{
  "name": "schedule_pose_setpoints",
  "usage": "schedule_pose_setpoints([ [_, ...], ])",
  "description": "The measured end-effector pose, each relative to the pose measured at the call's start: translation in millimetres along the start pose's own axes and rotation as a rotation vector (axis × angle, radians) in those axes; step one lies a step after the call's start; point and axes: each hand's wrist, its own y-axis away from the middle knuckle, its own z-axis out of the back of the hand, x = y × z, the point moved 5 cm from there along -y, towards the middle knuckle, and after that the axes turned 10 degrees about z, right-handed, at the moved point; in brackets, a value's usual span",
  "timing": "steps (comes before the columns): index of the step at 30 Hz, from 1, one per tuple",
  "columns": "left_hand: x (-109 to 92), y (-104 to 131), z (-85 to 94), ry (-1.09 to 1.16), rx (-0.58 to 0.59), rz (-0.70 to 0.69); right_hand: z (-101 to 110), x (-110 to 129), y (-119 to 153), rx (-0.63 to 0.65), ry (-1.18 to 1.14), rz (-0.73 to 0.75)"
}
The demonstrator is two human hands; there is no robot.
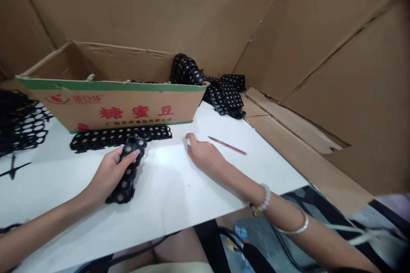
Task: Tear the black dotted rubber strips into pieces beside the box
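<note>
My left hand [110,170] grips a black strip with grey round dots [120,197], thumb on top, and holds it slanted over the white table. The strip's upper end overlaps a longer black dotted strip [96,138] that lies along the front of a cardboard box [134,104]. My right hand [206,153] is at the table with its back towards me and its fingers curled in. Whatever those fingers hold, if anything, is hidden. Just right of it lies a thin reddish-brown pencil-like stick [227,145], apart from the hand.
Black dotted strips [226,96] are heaped at the box's right end, some hanging over its rim. At the left lies black netting with round holes [30,130], and a thin black cross-shaped piece [13,168] is nearer me. Cardboard walls [320,59] enclose the white table [166,196].
</note>
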Motion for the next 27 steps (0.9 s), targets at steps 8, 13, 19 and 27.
schedule_pose_setpoints([
  [8, -1.2, -2.3, -0.3, 0.124, 0.031, -0.112, 9.2, 37.2, -75.2, -0.171, -0.157, 0.172],
  [13, -3.4, -3.1, 0.6, 0.135, 0.052, -0.145, 0.3, 43.2, -89.0, -0.177, -0.135, 0.082],
  [19, -5.2, 3.4, -3.7, 0.203, 0.208, -0.197, -5.1, 32.3, -89.0, -0.163, -0.178, 0.046],
  [27, -1.8, 2.6, -10.8, 0.502, 0.426, -0.051, -6.9, 25.2, -88.0, -0.293, -0.33, 0.063],
])
